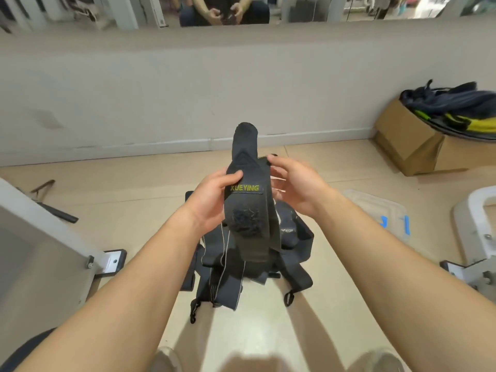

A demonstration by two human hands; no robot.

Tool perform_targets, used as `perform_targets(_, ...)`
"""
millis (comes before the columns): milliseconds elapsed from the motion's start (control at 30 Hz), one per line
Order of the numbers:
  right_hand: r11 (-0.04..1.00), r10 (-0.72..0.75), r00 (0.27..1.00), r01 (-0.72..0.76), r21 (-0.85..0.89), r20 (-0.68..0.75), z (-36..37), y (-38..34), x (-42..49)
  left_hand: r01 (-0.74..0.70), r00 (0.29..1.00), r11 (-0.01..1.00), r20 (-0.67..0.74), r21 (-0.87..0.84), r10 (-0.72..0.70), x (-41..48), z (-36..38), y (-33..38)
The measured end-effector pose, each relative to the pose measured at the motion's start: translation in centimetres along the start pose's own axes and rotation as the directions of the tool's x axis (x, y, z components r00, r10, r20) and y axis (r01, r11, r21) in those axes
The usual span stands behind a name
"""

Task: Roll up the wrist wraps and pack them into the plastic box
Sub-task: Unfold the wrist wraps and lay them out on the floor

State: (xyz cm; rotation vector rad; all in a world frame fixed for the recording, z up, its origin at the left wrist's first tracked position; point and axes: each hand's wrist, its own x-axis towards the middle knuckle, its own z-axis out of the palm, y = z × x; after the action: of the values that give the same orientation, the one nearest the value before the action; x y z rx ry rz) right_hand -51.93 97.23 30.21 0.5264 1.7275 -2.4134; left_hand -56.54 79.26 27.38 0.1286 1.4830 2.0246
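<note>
One wrist wrap (245, 202) sits mid-frame, left hand (212, 197) gripping it, right hand (294, 185) half-curled at its edge (pinching? can't tell), so I'd keep it taut, roll tight, then plastic box (375, 208) at right.

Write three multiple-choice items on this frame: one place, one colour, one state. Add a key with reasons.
1. Where is the clear plastic box with blue latches?
A) on the floor, right of the pile of black wraps
B) on a shelf
C) in the person's lap
2. What colour is the lettering on the black fabric wrist wrap?
A) red
B) yellow-green
C) white
3. What state is that wrap in?
A) lying in the box
B) flat on the floor
C) gripped by the left hand
Key: 1A, it sits on the floor right of the pile; 2B, XUEYING reads yellow-green; 3C, the left thumb lies over it, above the pile.
</note>
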Motion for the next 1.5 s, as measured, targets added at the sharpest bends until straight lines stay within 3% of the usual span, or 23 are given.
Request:
perform_targets(167, 0.997, -0.078, 0.991, 0.077, -0.010, -0.108, 0.5, -0.7, -2.2, -0.016, 0.999, 0.998, -0.032, 0.061, 0.018, -2.6, 0.8, 1.4)
perform_targets(400, 0.992, -0.114, 0.949, 0.126, 0.021, -0.293, -1.6, -1.0, -4.1, -0.038, 0.966, 0.999, -0.257, -0.017, 0.032, -3.6, 0.6, 1.9)
perform_targets(500, 0.992, -0.109, 0.956, 0.121, 0.029, -0.274, -2.4, -1.1, -4.9, -0.024, 0.951, 0.999, -0.309, -0.026, 0.015, -3.7, 0.9, 1.5)
perform_targets(600, 0.978, -0.207, 0.961, 0.202, -0.047, -0.182, -2.8, -0.5, -5.6, 0.019, 0.932, 0.999, -0.363, -0.029, -0.028, -3.4, 1.4, 0.7)
perform_targets(733, 0.966, -0.239, 0.953, 0.253, 0.052, -0.186, -2.8, 0.1, -5.8, 0.051, 0.907, 0.996, -0.415, -0.072, -0.076, -2.8, 2.0, -0.4)
perform_targets(867, 0.965, -0.208, 0.973, 0.221, 0.140, -0.102, -2.3, 0.2, -5.8, 0.075, 0.917, 0.984, -0.375, -0.164, -0.133, -2.5, 2.5, -1.3)
perform_targets(1067, 0.985, -0.153, 0.988, 0.152, 0.079, 0.007, -0.7, 1.7, -6.0, 0.022, 0.965, 0.964, -0.245, -0.264, -0.089, -2.7, 4.3, -1.5)
perform_targets(1300, 0.951, -0.279, 0.955, 0.260, -0.168, -0.099, -0.1, 3.4, -5.2, -0.004, 0.990, 0.945, -0.137, -0.327, -0.043, -3.3, 5.2, -1.8)
perform_targets(1500, 0.909, -0.325, 0.931, 0.259, -0.326, -0.166, -0.3, 3.9, -4.8, 0.032, 0.988, 0.947, -0.135, -0.321, -0.079, -3.2, 5.2, -2.2)
